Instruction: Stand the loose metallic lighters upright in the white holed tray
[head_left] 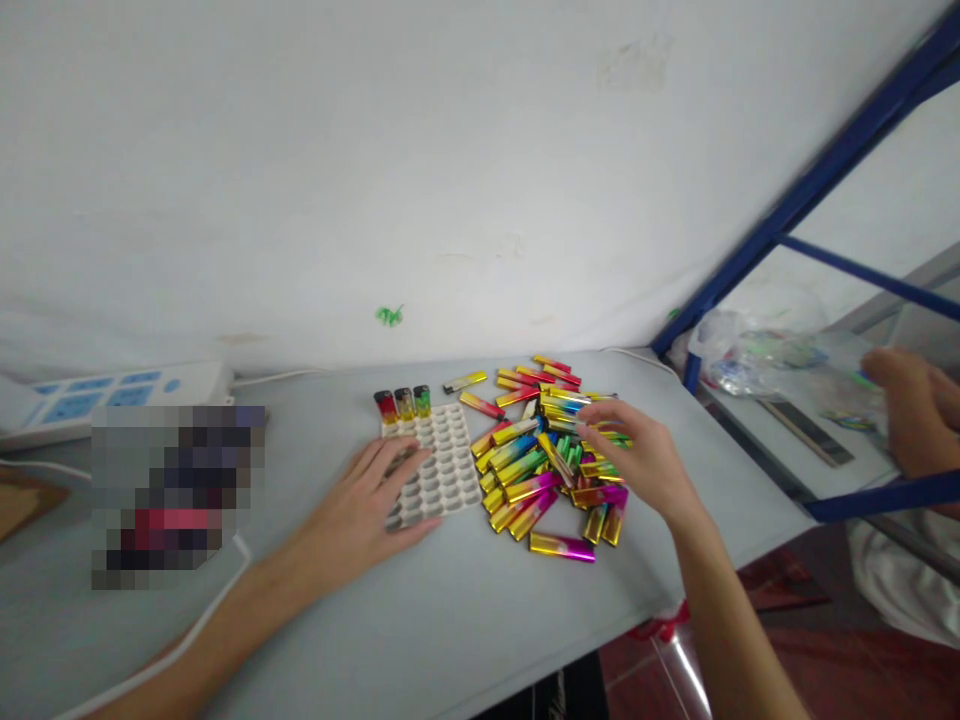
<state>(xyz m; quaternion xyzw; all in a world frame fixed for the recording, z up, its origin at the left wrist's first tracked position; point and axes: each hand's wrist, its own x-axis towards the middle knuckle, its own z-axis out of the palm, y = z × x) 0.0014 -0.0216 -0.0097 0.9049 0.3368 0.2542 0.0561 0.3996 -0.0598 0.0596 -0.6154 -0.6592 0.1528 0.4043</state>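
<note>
My left hand (375, 500) lies with fingers spread over the left part of a white tray (452, 450) with rows of small holes, partly hiding it. Three lighters (405, 402) with black tops, red, gold and green, stand upright along the tray's far left edge. My right hand (637, 445) is over the right side of a heap of shiny metallic-coloured lighters (517, 470). Its thumb and fingers are apart, and the fingertips are close to several lighters at the top of the heap. Whether they touch one is hard to see.
A white power strip (120, 395) with a cable lies at the far left, beside a pixelated patch. At right rises a blue metal frame (750, 260). Beyond it are plastic bags (750, 355) on another surface and another person's hand (911, 405). A wall (450, 180) borders the table.
</note>
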